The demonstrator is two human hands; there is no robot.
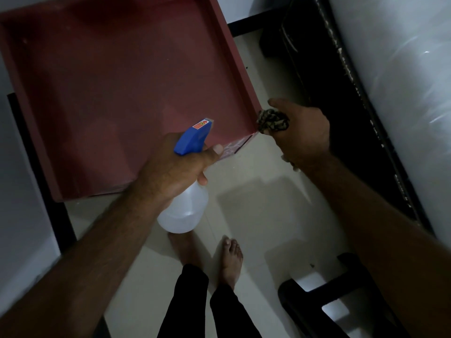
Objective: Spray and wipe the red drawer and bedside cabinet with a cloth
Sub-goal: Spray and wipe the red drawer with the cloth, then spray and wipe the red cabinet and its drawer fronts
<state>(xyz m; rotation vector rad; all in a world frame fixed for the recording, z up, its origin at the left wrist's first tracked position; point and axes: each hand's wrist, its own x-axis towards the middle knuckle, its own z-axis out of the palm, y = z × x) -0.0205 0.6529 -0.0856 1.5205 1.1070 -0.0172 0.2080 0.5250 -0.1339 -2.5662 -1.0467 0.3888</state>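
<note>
Spraying step, by the look of it. Left hand (175, 167) wrapped round the neck of the bottle (188, 208), thumb up beside the blue head, nozzle aimed forward over the drawer (109, 81); trigger finger hidden, so no telling how far squeezed. Right hand (305, 132) out to the right, fingers curled round the bunched cloth (272, 121), holding it at the near right corner of the drawer wall, seemingly touching. Drawer ahead of both hands and mostly to their left, pulled out, open side up, nothing in it. Cabinet not clearly made out in the dim light.

Keep the nozzle low and tipped down, to land the mist on the red bottom and not over the far wall. Squeeze in short bursts; sweep from just ahead of the left hand toward the far left corner, then back toward the right hand. Go light: probably painted board, likely to streak or swell under pooling. Steady the corner with the right hand while spraying, against any sliding. Then bring the cloth in from that corner and wipe in overlapping passes toward the body, saving corners and inner walls for last. Watch for drips onto the floor (256, 203) below the hands, near the feet (230, 254): a slip risk.
</note>
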